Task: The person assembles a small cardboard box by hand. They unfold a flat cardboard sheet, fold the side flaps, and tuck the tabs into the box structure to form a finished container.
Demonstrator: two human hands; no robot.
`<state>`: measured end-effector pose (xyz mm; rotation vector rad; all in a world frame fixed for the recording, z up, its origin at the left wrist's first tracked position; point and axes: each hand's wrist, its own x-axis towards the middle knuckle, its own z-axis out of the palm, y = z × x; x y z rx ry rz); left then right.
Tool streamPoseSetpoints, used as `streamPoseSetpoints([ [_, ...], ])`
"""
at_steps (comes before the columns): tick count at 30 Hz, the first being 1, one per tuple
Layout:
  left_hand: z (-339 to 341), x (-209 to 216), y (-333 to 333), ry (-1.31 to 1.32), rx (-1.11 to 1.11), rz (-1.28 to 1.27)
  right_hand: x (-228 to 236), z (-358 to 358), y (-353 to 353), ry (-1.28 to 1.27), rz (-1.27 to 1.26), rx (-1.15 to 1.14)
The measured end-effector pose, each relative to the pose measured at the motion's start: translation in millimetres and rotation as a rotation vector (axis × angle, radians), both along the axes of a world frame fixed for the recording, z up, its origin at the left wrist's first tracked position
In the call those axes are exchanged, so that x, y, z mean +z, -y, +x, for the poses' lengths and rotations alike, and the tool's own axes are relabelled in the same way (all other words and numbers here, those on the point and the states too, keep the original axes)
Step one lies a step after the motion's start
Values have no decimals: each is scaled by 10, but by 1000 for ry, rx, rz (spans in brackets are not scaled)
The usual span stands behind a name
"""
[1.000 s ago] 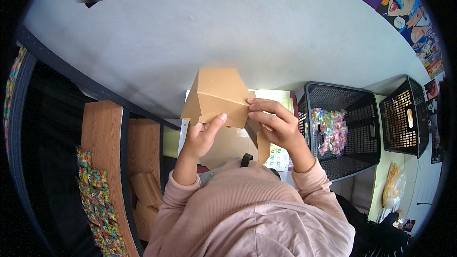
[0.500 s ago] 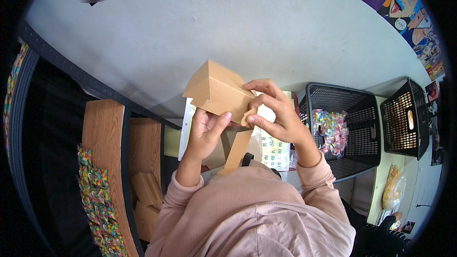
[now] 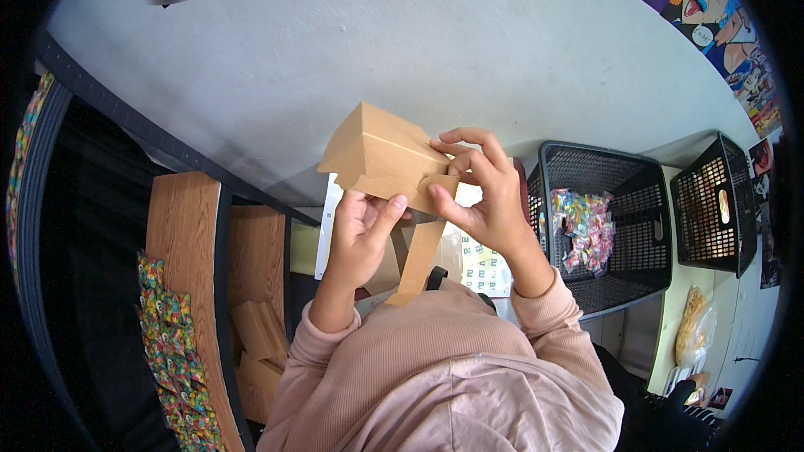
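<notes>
A brown cardboard box [image 3: 394, 151], partly folded, is held up in front of my chest, with a flap jutting out at its left end. My left hand [image 3: 367, 226] grips the lower edge, its thumb on the near side and its fingers partly hidden underneath. At the right end, my right hand [image 3: 481, 188] has its thumb against a small rounded tab [image 3: 437, 182], while its index fingertip touches the upper edge. A long cardboard strip [image 3: 417, 259] slants below the box toward my body. Whether it joins the box is hidden.
To the right, a black plastic basket [image 3: 649, 238] holds wrapped candies [image 3: 582, 230]; another black basket [image 3: 712, 209] stands beyond it. Printed sheets [image 3: 484, 268] lie under my hands. On the left are a wood-grain shelf [image 3: 182, 218], folded cardboard [image 3: 260, 331] and colourful packets [image 3: 172, 351].
My right thumb has moved from pinching the bent tab below the box's right end to pressing it against the near side. The box has shifted slightly; my left hand keeps its grip.
</notes>
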<state>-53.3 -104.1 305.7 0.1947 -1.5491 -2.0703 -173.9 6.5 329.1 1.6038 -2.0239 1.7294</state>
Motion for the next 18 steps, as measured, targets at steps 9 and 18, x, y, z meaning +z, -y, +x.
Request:
streamPoseSetpoints([
  [9, 63, -4, 4, 22, -32, -11, 15, 5, -54, -127, 15, -10],
  [18, 75, -16, -22, 76, 19, -11, -1, 56, -61, -152, 41, -54],
])
